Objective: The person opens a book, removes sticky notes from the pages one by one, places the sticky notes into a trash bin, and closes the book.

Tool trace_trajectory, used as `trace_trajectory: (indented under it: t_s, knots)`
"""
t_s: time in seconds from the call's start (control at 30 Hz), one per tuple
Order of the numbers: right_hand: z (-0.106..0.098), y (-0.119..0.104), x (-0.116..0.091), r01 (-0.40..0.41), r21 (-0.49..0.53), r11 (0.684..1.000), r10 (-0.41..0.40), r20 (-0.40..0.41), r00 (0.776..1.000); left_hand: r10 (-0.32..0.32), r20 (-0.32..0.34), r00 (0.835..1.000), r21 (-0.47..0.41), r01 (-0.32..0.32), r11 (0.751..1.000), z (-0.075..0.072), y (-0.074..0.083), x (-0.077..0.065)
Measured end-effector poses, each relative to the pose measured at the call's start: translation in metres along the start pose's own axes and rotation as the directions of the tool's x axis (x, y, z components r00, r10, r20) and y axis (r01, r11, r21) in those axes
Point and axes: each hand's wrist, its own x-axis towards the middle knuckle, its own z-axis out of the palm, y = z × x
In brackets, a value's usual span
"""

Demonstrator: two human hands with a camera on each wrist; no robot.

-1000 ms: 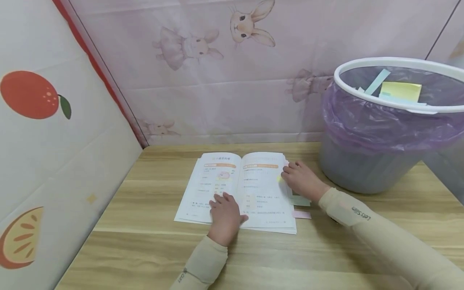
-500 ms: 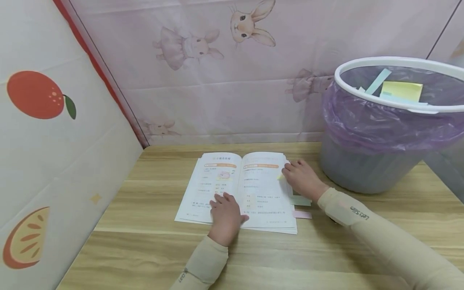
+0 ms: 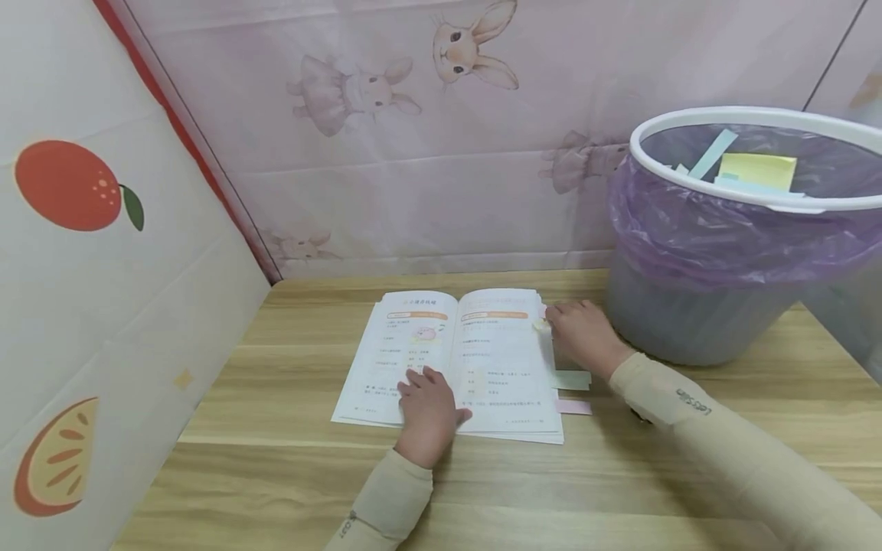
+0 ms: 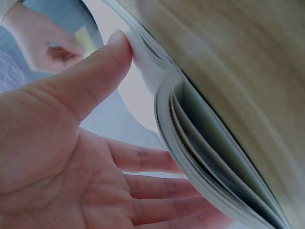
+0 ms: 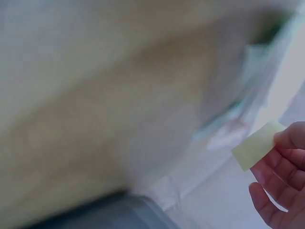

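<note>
An open book [image 3: 499, 360] with printed pages lies on the wooden table. My left hand [image 3: 429, 413] rests on it near the lower middle, fingers spread; in the left wrist view the left hand [image 4: 95, 167] lies across the pages beside the bulging spine. Just off the book's right edge, my right hand [image 3: 586, 333] pinches a small yellow sticky note [image 5: 258, 145] between thumb and fingers, clear in the right wrist view. Below that hand, a green sticky tab [image 3: 573, 380] and a pink sticky tab [image 3: 574, 407] stick out from the book's right side.
At the right stands a grey bin [image 3: 678, 314] with a purple liner and white rim; yellow and blue paper strips [image 3: 758, 171] show inside. A patterned wall covering [image 3: 413, 199] runs behind the wooden table [image 3: 262, 428], and another panel stands at the left.
The yellow note has come off the right page and is now held in my right hand, which has shifted slightly right and away from the page. My left hand stays in place.
</note>
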Motion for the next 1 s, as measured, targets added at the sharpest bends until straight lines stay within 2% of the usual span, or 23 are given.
trace_trajectory:
  t_s: [0.1, 0.17, 0.23, 0.37, 0.47, 0.6, 0.67, 0.8, 0.9, 1.0]
  knots:
    - [-0.021, 0.001, 0.001, 0.018, 0.065, 0.998, -0.011, -0.102, 0.995, 0.008, 0.001, 1.0, 0.002, -0.008, 1.0, 0.001, 0.0, -0.001]
    - [-0.043, 0.0, 0.002, 0.057, 0.085, 0.995, -0.039, -0.201, 0.979, 0.009, 0.002, 1.0, -0.004, -0.009, 1.0, 0.002, 0.0, -0.001]
    - [-0.071, -0.003, 0.003, 0.102, 0.096, 0.99, -0.069, -0.302, 0.951, 0.01, 0.003, 1.0, -0.011, -0.01, 1.0, 0.002, -0.001, 0.0]
    - [-0.135, -0.009, 0.0, 0.155, 0.067, 0.986, -0.104, -0.48, 0.871, 0.013, 0.007, 1.0, -0.027, -0.012, 1.0, 0.002, -0.001, 0.0]
    - [-0.18, -0.009, -0.002, 0.095, 0.038, 0.995, -0.053, -0.598, 0.8, 0.014, 0.003, 1.0, -0.026, -0.014, 1.0, 0.001, -0.001, 0.0]
    - [-0.222, 0.009, -0.003, -0.1, 0.027, 0.995, 0.092, -0.686, 0.722, 0.015, -0.001, 1.0, -0.028, -0.015, 0.999, 0.001, -0.003, 0.0]
    - [-0.235, 0.024, -0.004, -0.219, 0.013, 0.976, 0.171, -0.672, 0.721, 0.018, -0.001, 1.0, -0.032, -0.018, 0.999, 0.001, -0.003, 0.0]
    - [-0.248, 0.054, -0.007, -0.434, 0.025, 0.901, 0.378, -0.537, 0.754, 0.022, 0.001, 1.0, -0.04, -0.022, 0.999, 0.001, -0.003, 0.001]
    - [-0.25, 0.071, -0.009, -0.524, 0.021, 0.852, 0.485, -0.409, 0.772, 0.022, 0.002, 1.0, -0.04, -0.022, 0.999, 0.002, -0.003, 0.001]
    - [-0.252, 0.081, -0.01, -0.576, 0.024, 0.817, 0.551, -0.324, 0.769, 0.024, 0.005, 1.0, -0.037, -0.024, 0.999, 0.002, -0.003, 0.001]
